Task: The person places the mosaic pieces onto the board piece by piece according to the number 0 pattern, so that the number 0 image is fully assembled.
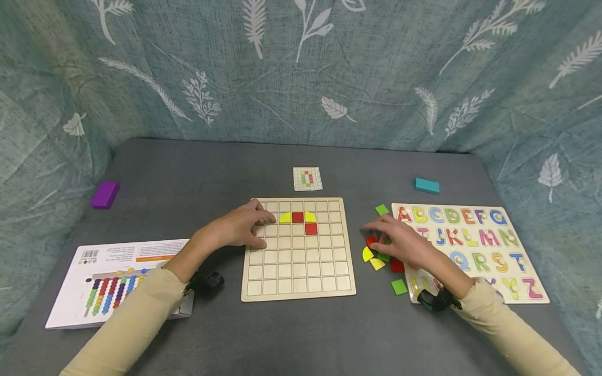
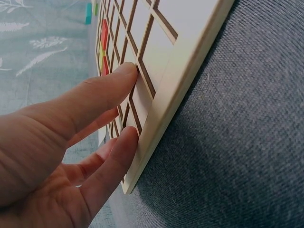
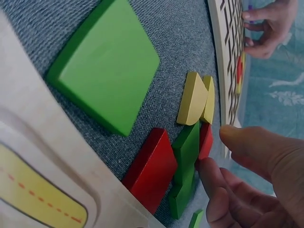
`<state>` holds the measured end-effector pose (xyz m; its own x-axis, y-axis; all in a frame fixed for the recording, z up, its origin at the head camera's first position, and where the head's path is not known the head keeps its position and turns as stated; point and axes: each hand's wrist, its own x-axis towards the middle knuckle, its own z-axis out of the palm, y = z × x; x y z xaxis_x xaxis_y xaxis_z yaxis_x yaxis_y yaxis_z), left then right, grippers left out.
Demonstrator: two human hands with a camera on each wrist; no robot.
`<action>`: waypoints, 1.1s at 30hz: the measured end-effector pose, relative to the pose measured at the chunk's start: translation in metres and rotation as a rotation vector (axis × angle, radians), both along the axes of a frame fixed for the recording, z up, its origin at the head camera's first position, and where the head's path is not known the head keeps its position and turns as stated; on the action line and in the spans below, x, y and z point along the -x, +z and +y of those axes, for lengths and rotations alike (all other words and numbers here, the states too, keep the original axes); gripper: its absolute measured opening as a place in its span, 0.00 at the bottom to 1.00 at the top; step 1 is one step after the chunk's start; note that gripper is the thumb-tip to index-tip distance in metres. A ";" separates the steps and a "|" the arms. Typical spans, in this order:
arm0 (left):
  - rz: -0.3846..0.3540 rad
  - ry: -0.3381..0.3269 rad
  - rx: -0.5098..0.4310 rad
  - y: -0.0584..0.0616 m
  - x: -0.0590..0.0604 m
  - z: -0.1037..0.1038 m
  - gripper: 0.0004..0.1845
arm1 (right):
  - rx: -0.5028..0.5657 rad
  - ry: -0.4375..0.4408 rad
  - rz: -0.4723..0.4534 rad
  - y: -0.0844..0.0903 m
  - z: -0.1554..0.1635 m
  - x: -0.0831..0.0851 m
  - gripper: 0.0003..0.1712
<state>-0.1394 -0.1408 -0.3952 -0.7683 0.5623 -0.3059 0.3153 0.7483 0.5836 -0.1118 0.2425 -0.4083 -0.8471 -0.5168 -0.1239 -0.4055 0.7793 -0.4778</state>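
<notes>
My left hand [image 1: 244,224] rests at the left edge of a wooden grid board [image 1: 298,292], thumb and fingertips spread on its squares. Set in the board's upper rows are two yellow quarter-round tiles [image 1: 285,218] and two red square tiles [image 1: 311,228]. My right hand [image 1: 400,240] reaches over a loose pile of tiles to the board's right. In the right wrist view its thumb and fingers stand apart beside a small red tile [image 3: 205,141], fingertips near or touching it. Green tiles [image 3: 187,152], yellow tiles [image 3: 192,99] and a larger-looking red tile [image 3: 154,168] lie around it.
A small pattern card [image 1: 308,179] lies behind the board. An alphabet puzzle [image 1: 527,271] is under the right forearm, with a teal block [image 1: 426,185] behind it. At left are a white box [image 1: 70,292] and a purple block [image 1: 105,195].
</notes>
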 end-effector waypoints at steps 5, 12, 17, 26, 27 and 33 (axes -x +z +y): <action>0.003 0.001 -0.004 0.000 0.001 0.000 0.29 | -0.024 -0.010 -0.016 0.002 0.000 -0.001 0.26; 0.001 -0.005 -0.008 0.002 0.003 -0.001 0.29 | -0.050 -0.011 -0.012 0.001 -0.003 0.000 0.27; -0.006 -0.009 -0.017 0.001 0.002 -0.002 0.29 | -0.064 0.006 0.012 0.000 -0.005 0.001 0.26; 0.011 -0.022 -0.044 0.001 0.001 -0.001 0.28 | -0.068 0.055 0.091 -0.002 -0.008 0.006 0.23; 0.009 -0.021 -0.042 0.002 0.000 -0.001 0.29 | -0.070 0.057 0.089 -0.002 -0.008 0.007 0.23; 0.002 -0.012 -0.026 0.001 -0.001 -0.001 0.29 | -0.071 0.067 0.083 -0.002 -0.009 0.009 0.22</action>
<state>-0.1385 -0.1417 -0.3942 -0.7619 0.5795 -0.2895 0.3256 0.7289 0.6022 -0.1207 0.2335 -0.4104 -0.8201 -0.5646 -0.0933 -0.4933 0.7801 -0.3848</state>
